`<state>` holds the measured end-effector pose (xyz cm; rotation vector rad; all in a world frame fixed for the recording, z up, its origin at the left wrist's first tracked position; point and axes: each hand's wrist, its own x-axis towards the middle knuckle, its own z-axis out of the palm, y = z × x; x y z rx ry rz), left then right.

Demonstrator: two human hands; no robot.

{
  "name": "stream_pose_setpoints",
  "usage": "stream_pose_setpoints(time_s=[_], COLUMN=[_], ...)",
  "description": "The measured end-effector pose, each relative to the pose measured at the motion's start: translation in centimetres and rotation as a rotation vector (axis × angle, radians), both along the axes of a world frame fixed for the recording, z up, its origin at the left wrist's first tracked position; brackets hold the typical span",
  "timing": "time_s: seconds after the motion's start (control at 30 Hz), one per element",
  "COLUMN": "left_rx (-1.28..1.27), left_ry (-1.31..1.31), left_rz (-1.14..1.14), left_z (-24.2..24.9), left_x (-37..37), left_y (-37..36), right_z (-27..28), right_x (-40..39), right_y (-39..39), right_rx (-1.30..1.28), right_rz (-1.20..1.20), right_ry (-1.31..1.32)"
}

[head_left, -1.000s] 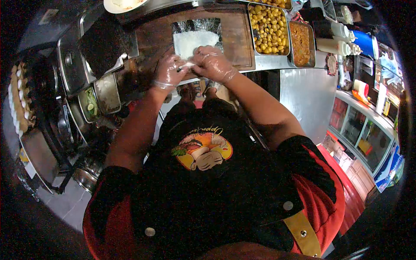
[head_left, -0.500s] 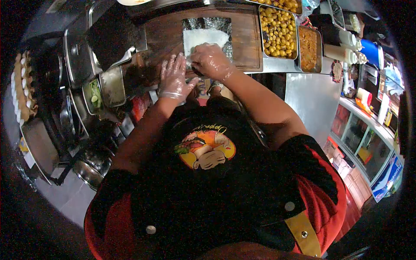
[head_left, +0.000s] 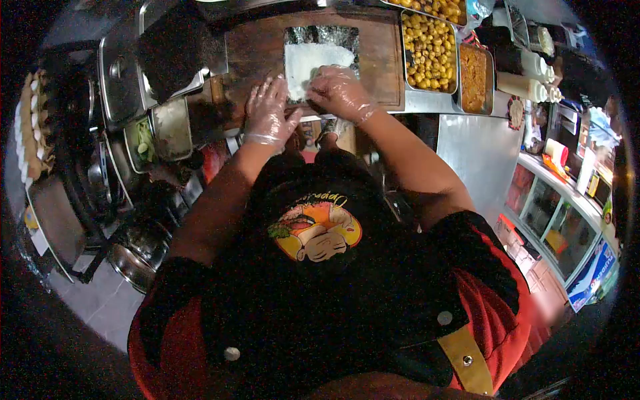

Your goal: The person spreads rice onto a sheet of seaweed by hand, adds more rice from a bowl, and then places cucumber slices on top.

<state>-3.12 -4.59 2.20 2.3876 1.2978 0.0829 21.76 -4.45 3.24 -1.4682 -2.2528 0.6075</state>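
A dark nori sheet lies on the wooden board, with a white layer of rice covering much of it. Its far strip and right edge show bare and dark. My right hand, in a clear plastic glove, rests on the lower right of the rice with its fingers curled down. Whatever those fingers hold, if anything, is hidden. At the sheet's left edge, my left hand, also gloved, lies flat on the board's near edge, fingers stretched out and thumb apart.
Metal trays of small yellow-brown potatoes and orange-brown filling stand right of the board, with squeeze bottles beyond. To the left are a dark stack of sheets, a container of green slices and egg cartons.
My right hand has shifted a little to the right across the rice. White rice now shows at the sheet's near left, where the hand was. My left hand stays almost in place.
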Motion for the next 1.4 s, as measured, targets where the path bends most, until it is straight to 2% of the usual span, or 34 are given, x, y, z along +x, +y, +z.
stream_pose_setpoints(time_s=[0.1,0.17,0.2,0.27,0.3,0.37,0.4,0.47,0.6,0.7,0.77,0.8,0.83,0.87,0.93,0.97,1.0,1.07,1.17,1.23,1.27,1.3,1.37,1.4], left_rx=[0.033,0.087,0.116,0.133,0.158,0.164,0.164,0.139,0.121,0.14,0.144,0.149,0.126,0.094,0.096,0.07,0.093,0.17,0.122,0.196,0.152,0.107,0.108,0.107], left_ry=[-0.04,-0.054,-0.064,-0.052,-0.038,0.047,0.027,0.062,0.102,-0.048,0.092,0.012,-0.139,-0.192,-0.326,-0.326,-0.188,-0.081,-0.049,-0.092,-0.049,-0.003,-0.007,-0.007], left_rz=[-0.043,-0.189,-0.233,-0.276,-0.319,-0.366,-0.4,-0.454,-0.513,-0.506,-0.54,-0.534,-0.533,-0.512,-0.551,-0.549,-0.566,-0.581,-0.558,-0.568,-0.57,-0.569,-0.578,-0.582], left_z=[-0.4,-0.4,-0.6,-1.7,-2.2,-1.8,-1.6,-1.2,-1.5,-1.6,-1.4,-1.8,-2.4,0.7,-2.4,-4.8,-3.4,-4.1,-4.1,-3.2,-2.3,-1.5,-1.6,-1.5], left_x=[1.2,2.6,3.2,4.8,5.7,7.1,7.6,8.5,9.5,9.7,10.0,10.0,9.9,10.6,11.8,11.7,12.6,12.4,13.3,14.6,14.9,15.2,15.8,16.1], left_y=[1.8,3.0,3.7,4.7,5.0,5.7,5.9,6.0,6.1,6.3,6.3,6.3,6.3,6.2,6.5,6.5,6.0,6.2,6.4,5.9,5.9,5.9,5.9,6.0], right_z=[-0.2,-1.0,-0.9,0.1,0.6,1.3,1.6,-0.2,0.8,-0.4,-1.4,-2.0,0.7,0.1,2.4,2.8,1.5,0.9,2.6,4.0,4.4,5.4,10.0,10.7], right_x=[1.0,1.5,2.0,3.4,4.3,6.8,7.8,10.7,13.3,14.5,14.9,14.9,13.9,14.2,14.3,14.4,14.5,15.4,17.3,20.8,22.9,26.1,33.2,37.7], right_y=[-0.6,-1.2,-1.5,-2.5,-3.0,-4.3,-5.2,-7.1,-9.3,-9.9,-10.3,-10.3,-10.2,-10.5,-10.0,-10.2,-10.4,-10.4,-10.1,-11.1,-11.7,-13.1,-16.2,-18.3], right_rx=[-0.031,0.006,0.002,-0.134,-0.137,-0.242,-0.316,-0.301,-0.365,-0.373,-0.356,-0.277,-0.383,-0.364,-0.538,-0.543,-0.462,-0.356,-0.236,-0.233,-0.211,-0.084,-0.06,0.083], right_rz=[-0.017,-0.11,-0.114,-0.411,-0.415,-0.597,-0.655,-0.704,-0.817,-0.857,-0.851,-0.786,-0.834,-0.787,-0.897,-0.896,-0.889,-0.863,-0.891,-1.007,-1.091,-1.087,-1.314,-1.392], right_ry=[-0.043,0.239,0.237,0.345,0.342,0.354,0.535,0.51,0.501,0.484,0.62,0.543,0.524,0.5,0.568,0.557,0.557,0.545,0.575,0.505,0.641,0.572,0.525,0.416])
